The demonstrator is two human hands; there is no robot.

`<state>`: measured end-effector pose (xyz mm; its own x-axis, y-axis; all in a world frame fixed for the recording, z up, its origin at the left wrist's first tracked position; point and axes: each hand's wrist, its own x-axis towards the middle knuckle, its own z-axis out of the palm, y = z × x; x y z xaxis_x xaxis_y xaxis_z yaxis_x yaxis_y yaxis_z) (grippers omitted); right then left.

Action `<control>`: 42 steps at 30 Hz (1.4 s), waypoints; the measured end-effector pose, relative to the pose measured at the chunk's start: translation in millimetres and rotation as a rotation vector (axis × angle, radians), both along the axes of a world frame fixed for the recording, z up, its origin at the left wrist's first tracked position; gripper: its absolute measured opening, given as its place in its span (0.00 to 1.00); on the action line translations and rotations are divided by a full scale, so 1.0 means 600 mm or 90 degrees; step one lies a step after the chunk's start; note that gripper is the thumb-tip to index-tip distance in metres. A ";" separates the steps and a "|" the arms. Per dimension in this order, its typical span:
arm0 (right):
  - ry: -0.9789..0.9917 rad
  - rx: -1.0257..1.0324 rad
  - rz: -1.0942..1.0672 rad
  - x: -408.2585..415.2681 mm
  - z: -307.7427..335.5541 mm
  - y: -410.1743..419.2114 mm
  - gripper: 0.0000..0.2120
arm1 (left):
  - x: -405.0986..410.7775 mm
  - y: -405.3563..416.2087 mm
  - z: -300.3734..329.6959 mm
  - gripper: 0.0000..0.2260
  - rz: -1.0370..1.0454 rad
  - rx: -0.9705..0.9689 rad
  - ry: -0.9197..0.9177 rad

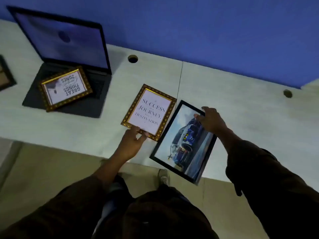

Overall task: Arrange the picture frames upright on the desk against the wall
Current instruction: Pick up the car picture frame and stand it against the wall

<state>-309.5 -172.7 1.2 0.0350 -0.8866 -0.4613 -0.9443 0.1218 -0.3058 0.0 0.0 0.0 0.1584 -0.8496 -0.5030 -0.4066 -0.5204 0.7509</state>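
A gold-framed "Success is a journey" print [150, 109] lies flat on the pale desk [241, 104]. My left hand [132, 144] pinches its near bottom edge. To its right lies a larger black-framed car picture [181, 145], overhanging the desk's front edge. My right hand [211, 120] rests on its top right corner, fingers around the frame edge. A second gold frame reading "Great things" [66, 87] lies tilted on a laptop's keyboard at the left. A dark frame [5, 75] is cut off at the left edge. The blue wall [207, 31] runs behind the desk.
An open black laptop [69, 54] stands at the back left. Two round cable holes [133, 59] [287, 93] sit near the wall. A seam [180, 80] divides the desktop. My legs and a shoe [163, 176] show below, over the tan floor.
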 end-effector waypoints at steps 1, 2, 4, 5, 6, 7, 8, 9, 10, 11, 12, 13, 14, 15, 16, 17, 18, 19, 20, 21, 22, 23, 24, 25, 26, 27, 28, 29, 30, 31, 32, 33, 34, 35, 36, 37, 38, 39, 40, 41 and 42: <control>-0.007 -0.007 0.012 -0.012 0.000 -0.007 0.37 | -0.022 0.014 -0.005 0.23 0.040 0.007 -0.020; 0.009 0.000 0.020 -0.017 0.009 -0.010 0.37 | -0.041 0.025 -0.003 0.21 0.081 0.039 -0.057; 0.032 0.031 0.048 -0.033 0.008 -0.018 0.35 | -0.086 0.059 0.003 0.19 0.130 0.118 -0.075; 0.035 0.047 0.060 -0.037 0.001 -0.022 0.34 | -0.103 0.073 -0.001 0.19 0.131 0.151 -0.075; 0.046 0.057 0.073 -0.038 -0.001 -0.022 0.33 | -0.118 0.086 0.000 0.19 0.121 0.185 -0.066; 0.050 0.054 0.092 -0.040 -0.009 -0.021 0.32 | -0.132 0.098 -0.001 0.20 0.113 0.211 -0.037; 0.060 0.054 0.107 -0.039 -0.013 -0.019 0.33 | -0.145 0.109 -0.004 0.19 0.110 0.245 0.011; 0.068 0.040 0.118 -0.041 -0.020 -0.019 0.33 | -0.161 0.120 -0.010 0.18 0.096 0.276 0.057; 0.073 0.028 0.122 -0.041 -0.021 -0.017 0.33 | -0.178 0.127 -0.017 0.17 0.078 0.299 0.090; 0.071 0.018 0.124 -0.041 -0.025 -0.016 0.32 | -0.192 0.132 -0.028 0.18 0.077 0.314 0.117; 0.071 0.008 0.130 -0.042 -0.025 -0.011 0.31 | -0.207 0.134 -0.040 0.19 0.092 0.329 0.150; 0.071 0.000 0.135 -0.045 -0.029 -0.008 0.30 | -0.222 0.135 -0.049 0.21 0.114 0.346 0.186; 0.070 -0.008 0.141 -0.047 -0.029 -0.005 0.29 | -0.235 0.134 -0.056 0.23 0.136 0.368 0.225; 0.065 -0.013 0.142 -0.049 -0.030 -0.002 0.28 | -0.246 0.132 -0.059 0.25 0.153 0.389 0.268; 0.063 -0.007 0.140 -0.051 -0.029 0.000 0.29 | -0.256 0.130 -0.061 0.27 0.162 0.409 0.317; 0.071 -0.002 0.145 -0.053 -0.030 0.001 0.31 | -0.263 0.128 -0.062 0.28 0.167 0.418 0.365; 0.086 0.002 0.150 -0.055 -0.029 0.003 0.33 | -0.268 0.129 -0.062 0.30 0.174 0.418 0.409; 0.099 0.006 0.148 -0.059 -0.029 0.003 0.36 | -0.271 0.130 -0.060 0.31 0.191 0.412 0.449; 0.103 0.013 0.127 -0.066 -0.029 0.003 0.37 | -0.272 0.132 -0.063 0.31 0.208 0.403 0.480; 0.101 0.017 0.094 -0.074 -0.032 0.002 0.37 | -0.272 0.135 -0.063 0.31 0.227 0.396 0.500; 0.091 0.023 0.054 -0.083 -0.034 0.004 0.38 | -0.270 0.138 -0.062 0.30 0.241 0.391 0.512; 0.073 0.027 0.010 -0.091 -0.036 0.007 0.39 | -0.266 0.140 -0.057 0.28 0.247 0.381 0.518; 0.049 0.019 -0.034 -0.097 -0.037 0.012 0.40 | -0.262 0.141 -0.049 0.26 0.244 0.372 0.521; 0.024 0.001 -0.076 -0.099 -0.037 0.018 0.41 | -0.257 0.141 -0.038 0.25 0.235 0.363 0.518; 0.002 -0.030 -0.109 -0.099 -0.033 0.027 0.41 | -0.250 0.140 -0.023 0.26 0.223 0.359 0.506; -0.017 -0.066 -0.137 -0.096 -0.025 0.036 0.40 | -0.243 0.141 -0.007 0.27 0.209 0.355 0.489; -0.039 -0.099 -0.159 -0.089 -0.015 0.045 0.38 | -0.233 0.142 0.010 0.27 0.197 0.345 0.470; -0.066 -0.126 -0.178 -0.079 -0.004 0.052 0.36 | -0.222 0.142 0.026 0.26 0.190 0.327 0.454; -0.095 -0.145 -0.193 -0.062 0.010 0.058 0.33 | -0.205 0.144 0.042 0.23 0.193 0.298 0.437; -0.119 -0.156 -0.204 -0.042 0.023 0.062 0.32 | -0.187 0.147 0.056 0.21 0.204 0.268 0.421; -0.144 -0.167 -0.207 -0.018 0.037 0.064 0.30 | -0.168 0.150 0.069 0.19 0.221 0.238 0.403; -0.167 -0.176 -0.206 0.010 0.049 0.066 0.30 | -0.147 0.154 0.077 0.19 0.239 0.211 0.380; -0.190 -0.188 -0.202 0.040 0.059 0.068 0.29 | -0.125 0.160 0.084 0.21 0.256 0.185 0.351; -0.216 -0.198 -0.199 0.077 0.068 0.069 0.29 | -0.098 0.166 0.087 0.23 0.265 0.162 0.314; -0.236 -0.206 -0.196 0.106 0.075 0.070 0.28 | -0.078 0.170 0.089 0.24 0.266 0.146 0.275; -0.260 -0.209 -0.189 0.144 0.080 0.073 0.28 | -0.048 0.177 0.090 0.24 0.269 0.128 0.233; -0.282 -0.208 -0.182 0.182 0.083 0.078 0.28 | -0.016 0.186 0.088 0.24 0.276 0.107 0.194; -0.298 -0.206 -0.176 0.221 0.087 0.087 0.28 | 0.018 0.196 0.087 0.25 0.291 0.088 0.158; -0.317 -0.201 -0.167 0.263 0.089 0.098 0.28 | 0.055 0.208 0.086 0.25 0.311 0.070 0.133; -0.335 -0.197 -0.154 0.303 0.091 0.111 0.29 | 0.091 0.219 0.086 0.26 0.338 0.055 0.127; -0.356 -0.191 -0.143 0.343 0.095 0.126 0.29 | 0.127 0.229 0.087 0.26 0.368 0.040 0.130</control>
<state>-103.7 -97.3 58.3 -0.0039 -0.9872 -0.1593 -0.5953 0.1303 -0.7929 76.1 137.6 52.0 0.4807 -0.6227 -0.6174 0.1031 -0.6591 0.7450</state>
